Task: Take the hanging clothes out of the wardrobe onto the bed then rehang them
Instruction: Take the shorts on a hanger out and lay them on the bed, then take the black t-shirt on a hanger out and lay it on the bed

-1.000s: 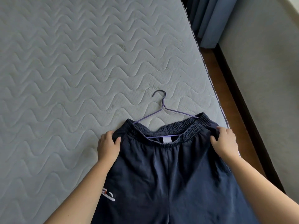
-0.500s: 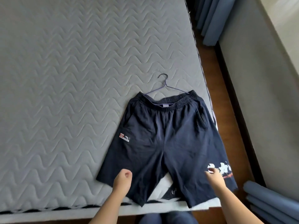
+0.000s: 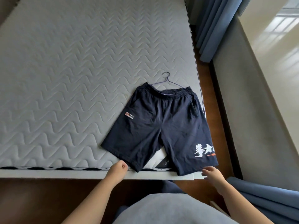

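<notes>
Where the quilted mattress [image 3: 68, 75] ends, wood floor [image 3: 204, 81], blue curtains [image 3: 212, 25], navy shorts [image 3: 158, 123].

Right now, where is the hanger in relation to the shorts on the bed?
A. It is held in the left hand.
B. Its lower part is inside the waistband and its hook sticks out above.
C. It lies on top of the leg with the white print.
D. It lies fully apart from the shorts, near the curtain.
B: the hanger shows only its hook and shoulders above the waistband of the shorts; the rest is hidden inside.

Navy shorts [image 3: 159, 125] flat on bed [image 3: 64, 78], hanger [image 3: 169, 79] in waistband.
</notes>
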Demonstrator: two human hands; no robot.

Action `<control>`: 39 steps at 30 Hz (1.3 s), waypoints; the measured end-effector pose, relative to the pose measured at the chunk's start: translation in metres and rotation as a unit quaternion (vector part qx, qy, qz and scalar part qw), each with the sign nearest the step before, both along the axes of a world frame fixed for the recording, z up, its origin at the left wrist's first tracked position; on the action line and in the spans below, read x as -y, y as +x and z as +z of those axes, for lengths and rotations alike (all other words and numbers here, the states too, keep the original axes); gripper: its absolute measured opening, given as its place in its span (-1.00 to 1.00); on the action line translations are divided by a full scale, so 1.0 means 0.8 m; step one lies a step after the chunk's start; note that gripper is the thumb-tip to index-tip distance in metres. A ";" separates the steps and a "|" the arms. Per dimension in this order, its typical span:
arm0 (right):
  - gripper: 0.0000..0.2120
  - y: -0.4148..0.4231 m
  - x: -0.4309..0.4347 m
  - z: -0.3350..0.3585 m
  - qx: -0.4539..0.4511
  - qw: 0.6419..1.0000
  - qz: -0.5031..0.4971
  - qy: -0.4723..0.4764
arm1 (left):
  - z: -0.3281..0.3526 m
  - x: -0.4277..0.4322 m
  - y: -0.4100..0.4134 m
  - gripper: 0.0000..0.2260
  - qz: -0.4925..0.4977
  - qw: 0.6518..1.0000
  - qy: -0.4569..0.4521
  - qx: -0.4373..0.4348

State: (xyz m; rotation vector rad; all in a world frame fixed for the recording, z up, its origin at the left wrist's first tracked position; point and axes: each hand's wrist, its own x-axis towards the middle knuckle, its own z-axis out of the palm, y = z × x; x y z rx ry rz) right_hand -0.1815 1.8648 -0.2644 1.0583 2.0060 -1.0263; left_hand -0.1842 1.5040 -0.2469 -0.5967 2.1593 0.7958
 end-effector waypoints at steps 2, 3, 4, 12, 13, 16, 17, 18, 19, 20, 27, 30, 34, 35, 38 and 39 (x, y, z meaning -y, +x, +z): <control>-0.79 0.019 0.013 0.017 -0.032 0.997 -0.054 -0.035 | 0.004 0.026 0.034 -0.87 0.030 0.999 0.017 -0.019; -0.83 0.028 0.024 0.024 -0.044 0.996 -0.067 -0.044 | 0.005 0.042 0.055 -0.88 0.054 0.998 0.026 -0.025; -0.85 0.036 0.038 0.031 -0.048 0.996 -0.063 -0.046 | 0.006 0.061 0.079 -0.89 0.082 0.995 0.037 -0.031; -0.83 0.104 0.233 0.046 0.013 0.979 0.199 -0.043 | 0.008 0.195 0.374 -0.86 0.431 0.896 0.065 -0.086; -0.82 0.111 0.266 0.047 0.015 0.970 0.236 -0.049 | 0.008 0.208 0.414 -0.88 0.493 0.864 0.056 -0.087; -0.91 0.135 0.364 0.049 0.006 0.919 0.392 -0.052 | 0.015 0.232 0.521 -0.89 0.629 0.772 0.027 -0.081; -0.89 0.142 0.397 0.051 -0.002 0.892 0.450 -0.051 | 0.017 0.235 0.552 -0.88 0.663 0.745 0.015 -0.075; -0.85 0.149 0.427 0.049 -0.011 0.865 0.500 -0.052 | 0.019 0.236 0.577 -0.86 0.693 0.717 0.002 -0.076; -0.81 0.153 0.454 0.047 -0.014 0.840 0.539 -0.053 | 0.020 0.234 0.600 -0.85 0.725 0.685 -0.003 -0.072; -0.79 0.157 0.480 0.045 -0.016 0.820 0.570 -0.053 | 0.018 0.232 0.617 -0.85 0.753 0.655 -0.001 -0.069; -0.90 0.135 0.619 0.036 -0.002 0.790 0.610 -0.059 | -0.006 0.234 0.628 -0.86 0.876 0.476 0.049 -0.063; -0.87 0.098 0.672 0.020 0.027 0.802 0.596 -0.035 | -0.019 0.282 0.600 -0.80 0.886 0.456 0.070 -0.049; -0.80 0.037 0.750 0.012 0.052 0.809 0.585 -0.004 | -0.017 0.386 0.535 -0.80 0.856 0.510 0.078 -0.023; -0.83 0.022 0.770 0.016 0.059 0.812 0.581 0.002 | -0.014 0.416 0.516 -0.81 0.848 0.523 0.074 -0.031; -0.91 -0.017 0.829 0.026 0.070 0.819 0.570 0.001 | 0.014 0.506 0.458 -0.82 0.818 0.566 0.066 -0.081; -0.91 -0.027 0.851 0.028 0.071 0.820 0.568 0.002 | 0.026 0.536 0.442 -0.83 0.808 0.576 0.063 -0.104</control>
